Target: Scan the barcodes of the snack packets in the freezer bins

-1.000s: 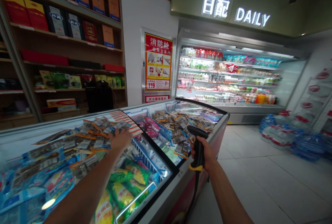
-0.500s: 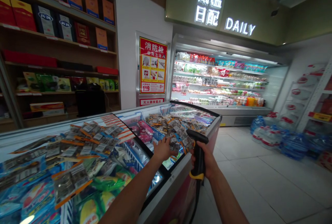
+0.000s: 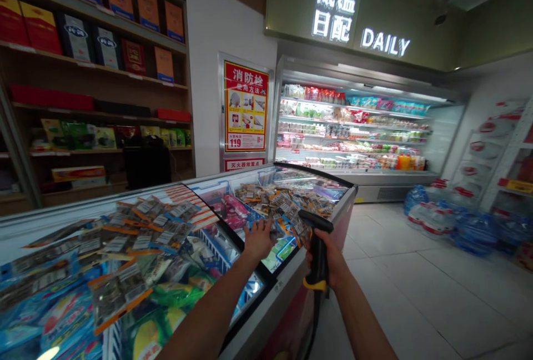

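My right hand (image 3: 328, 257) is wrapped round the grip of a black and yellow barcode scanner (image 3: 318, 249), held over the freezer's front edge with its cord hanging down. Over the glass lid, my left hand (image 3: 259, 240) reaches forward, palm down and fingers spread, holding nothing. Just beyond its fingertips lies a pile of small snack packets (image 3: 270, 199) with orange and blue edges; whether the fingers touch any is unclear. Another heap of such packets (image 3: 141, 226) covers the left part of the chest freezer (image 3: 287, 271). Frozen goods in bright bags (image 3: 175, 296) show beneath the glass.
A lit refrigerated display (image 3: 353, 132) stands at the back. Large water bottles (image 3: 474, 232) sit on the tiled floor (image 3: 400, 282) to the right. Boxed goods fill the shelves (image 3: 100, 54) at left, beside a red poster (image 3: 245, 105) on the wall.
My left hand has shifted slightly left and back from the far packets, its fingers still spread. The scanner in my right hand has barely moved.
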Available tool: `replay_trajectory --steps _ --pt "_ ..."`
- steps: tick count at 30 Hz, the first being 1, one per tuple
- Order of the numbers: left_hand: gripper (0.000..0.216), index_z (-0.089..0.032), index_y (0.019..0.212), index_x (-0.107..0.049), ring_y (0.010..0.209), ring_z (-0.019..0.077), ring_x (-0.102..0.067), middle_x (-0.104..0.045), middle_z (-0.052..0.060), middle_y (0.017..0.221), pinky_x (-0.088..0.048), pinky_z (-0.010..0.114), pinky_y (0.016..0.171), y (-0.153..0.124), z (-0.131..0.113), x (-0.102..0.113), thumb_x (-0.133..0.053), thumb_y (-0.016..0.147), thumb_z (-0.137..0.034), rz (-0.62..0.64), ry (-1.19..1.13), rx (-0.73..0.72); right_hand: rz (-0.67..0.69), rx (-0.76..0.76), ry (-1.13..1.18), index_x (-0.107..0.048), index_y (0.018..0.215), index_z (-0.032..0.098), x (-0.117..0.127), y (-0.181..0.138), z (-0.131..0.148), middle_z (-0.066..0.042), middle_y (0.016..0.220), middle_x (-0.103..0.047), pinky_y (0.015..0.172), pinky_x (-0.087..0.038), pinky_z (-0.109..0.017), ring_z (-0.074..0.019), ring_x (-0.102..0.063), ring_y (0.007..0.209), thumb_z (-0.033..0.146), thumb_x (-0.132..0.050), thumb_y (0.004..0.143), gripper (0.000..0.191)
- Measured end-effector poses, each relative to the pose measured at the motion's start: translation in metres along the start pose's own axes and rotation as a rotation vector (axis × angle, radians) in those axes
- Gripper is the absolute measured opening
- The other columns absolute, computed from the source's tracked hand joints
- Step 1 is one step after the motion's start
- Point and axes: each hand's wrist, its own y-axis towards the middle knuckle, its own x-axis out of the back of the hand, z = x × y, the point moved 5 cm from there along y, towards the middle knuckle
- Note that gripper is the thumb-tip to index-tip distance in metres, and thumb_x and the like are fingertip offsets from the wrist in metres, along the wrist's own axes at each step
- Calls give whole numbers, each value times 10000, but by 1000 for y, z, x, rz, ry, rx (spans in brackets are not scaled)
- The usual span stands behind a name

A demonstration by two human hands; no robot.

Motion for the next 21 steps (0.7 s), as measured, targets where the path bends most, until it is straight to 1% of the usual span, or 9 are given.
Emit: replay_trajectory --steps 2,5,6,8,11,13,15,18,21 --pt "622 -236 1252 -359 1175 349 -298 -328 144 1320 -199 542 903 0 9 10 -350 718 -553 -21 -5 43 9 11 2 -506 707 166 -5 -1 -3 37 480 -536 324 -369 -204 -83 -457 335 386 -549 655 229" --pt "594 -240 1227 -392 1145 342 -346 -344 149 1305 -282 499 863 6 25 24 -294 735 -558 -73 -68 115 17 -24 4 -500 672 163 -12 0 -10 39 462 -527 313 -362 -202 -81 -447 322 381 -547 651 225" --pt "567 -236 1217 -404 1140 336 -356 -357 148 1297 -292 489 859 10 31 27 -308 742 -531 -78 -88 137 19 -36 1 -496 662 163 -14 0 -13 39 455 -526 312 -361 -203 -82 -445 318 382 -547 649 225" --pt "498 -219 1157 -467 1107 319 -401 -441 145 1230 -316 462 845 19 41 27 -391 726 -457 -56 -123 166 23 -48 -1 -494 666 165 -17 1 -16 41 449 -525 311 -360 -202 -83 -446 316 388 -550 643 231" --pt "340 -171 924 -601 952 282 -522 -597 130 997 -384 367 761 30 55 26 -544 622 -317 -13 -240 187 32 -57 -2 -494 689 168 -22 2 -19 40 458 -530 310 -357 -197 -83 -450 321 403 -557 633 249" --pt "224 -151 750 -623 839 255 -563 -636 101 839 -401 315 698 33 65 27 -599 542 -230 -55 -381 209 45 -52 -1 -492 698 171 -26 1 -20 38 467 -535 314 -360 -198 -83 -452 327 411 -557 632 257" --pt "165 -152 672 -608 754 220 -574 -636 56 723 -402 286 661 31 76 29 -608 512 -192 -145 -590 244 56 -50 -1 -497 722 173 -32 0 -23 38 469 -536 317 -364 -200 -84 -452 330 413 -554 636 262" --pt "200 -146 730 -594 686 172 -572 -627 26 689 -408 261 631 22 89 27 -592 539 -204 -296 -980 305 70 -65 -1 -501 751 172 -42 -3 -30 37 470 -537 316 -364 -198 -84 -451 327 405 -555 639 264" --pt "284 -129 818 -584 675 156 -575 -635 36 716 -418 258 636 14 94 23 -587 542 -195 -382 -1295 316 78 -76 12 -497 748 176 -53 -4 -37 40 467 -532 305 -356 -193 -81 -446 317 404 -552 639 259"
